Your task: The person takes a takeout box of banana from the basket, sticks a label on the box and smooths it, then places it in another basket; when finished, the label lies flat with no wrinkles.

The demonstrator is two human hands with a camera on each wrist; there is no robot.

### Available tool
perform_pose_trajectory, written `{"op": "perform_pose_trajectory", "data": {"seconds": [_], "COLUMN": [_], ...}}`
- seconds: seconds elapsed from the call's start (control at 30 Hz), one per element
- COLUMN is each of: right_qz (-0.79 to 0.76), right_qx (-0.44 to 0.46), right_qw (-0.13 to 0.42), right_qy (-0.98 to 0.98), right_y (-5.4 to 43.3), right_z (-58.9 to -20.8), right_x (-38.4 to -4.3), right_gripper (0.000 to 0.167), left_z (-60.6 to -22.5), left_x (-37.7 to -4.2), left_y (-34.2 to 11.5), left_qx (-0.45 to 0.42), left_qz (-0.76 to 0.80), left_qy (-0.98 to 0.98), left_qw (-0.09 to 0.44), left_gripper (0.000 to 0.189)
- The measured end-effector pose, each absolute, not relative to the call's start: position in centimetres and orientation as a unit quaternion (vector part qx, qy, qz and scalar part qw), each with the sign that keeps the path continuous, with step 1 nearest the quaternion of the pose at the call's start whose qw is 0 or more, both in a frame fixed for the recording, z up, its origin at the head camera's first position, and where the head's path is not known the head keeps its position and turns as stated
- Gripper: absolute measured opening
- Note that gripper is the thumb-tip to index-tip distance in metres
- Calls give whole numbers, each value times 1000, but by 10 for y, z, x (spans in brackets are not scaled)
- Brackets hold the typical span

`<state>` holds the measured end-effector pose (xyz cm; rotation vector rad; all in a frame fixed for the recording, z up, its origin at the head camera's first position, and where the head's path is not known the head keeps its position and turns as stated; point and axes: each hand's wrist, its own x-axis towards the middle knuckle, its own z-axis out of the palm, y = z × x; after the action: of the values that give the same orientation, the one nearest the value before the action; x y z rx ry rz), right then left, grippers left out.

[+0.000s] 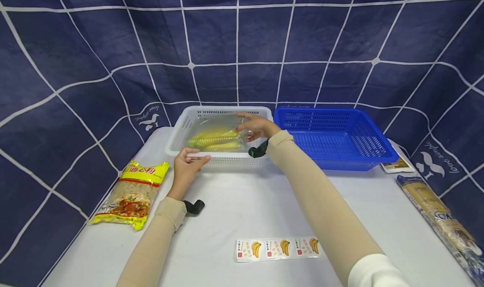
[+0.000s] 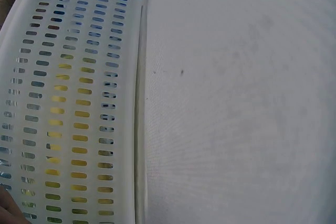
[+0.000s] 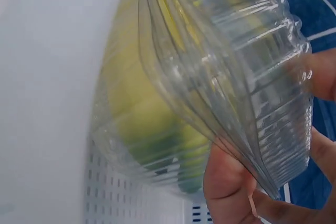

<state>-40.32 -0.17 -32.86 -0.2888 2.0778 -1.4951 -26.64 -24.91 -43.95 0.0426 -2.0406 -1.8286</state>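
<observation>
Right hand (image 1: 255, 126) pinching a clear container (image 1: 216, 132)
Left hand (image 1: 186, 167) at the white basket's rim (image 1: 230, 154); I can't tell whether it grips.

A box (image 1: 215, 127) sits in one basket (image 1: 227, 161), left of the right fingers (image 1: 245, 115). Another basket (image 1: 336, 121) is right of them. A bag (image 1: 130, 190) lies left of the left fingers (image 1: 190, 151). Stickers (image 1: 277, 249) lie on the near side of the fingers

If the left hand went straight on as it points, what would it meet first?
The left hand would probably meet the near rim of the white basket; whether they already touch is unclear.
</observation>
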Motion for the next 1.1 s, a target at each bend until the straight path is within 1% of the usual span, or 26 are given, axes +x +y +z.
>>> {"op": "perform_pose_trajectory", "data": {"seconds": [0.33, 0.77, 0.9, 1.1], "right_qz": [-579, -611, -613, -616], "right_qx": [-104, -115, -120, -129], "right_qw": [243, 197, 195, 201], "right_qy": [772, 758, 756, 750], "right_y": [4, 28, 37, 54], "right_z": [-322, -297, -289, -283], "right_x": [-395, -373, -367, -360], "right_gripper": [82, 73, 70, 72], "left_z": [-441, -439, -438, -439], "left_x": [-266, -266, -266, -268], "left_y": [-248, -250, -250, -250], "left_qx": [19, 23, 23, 18], "left_qz": [-651, -651, -653, -652], "left_qy": [-732, -734, -732, -733], "left_qw": [201, 192, 191, 193], "left_gripper": [37, 41, 41, 40]}}
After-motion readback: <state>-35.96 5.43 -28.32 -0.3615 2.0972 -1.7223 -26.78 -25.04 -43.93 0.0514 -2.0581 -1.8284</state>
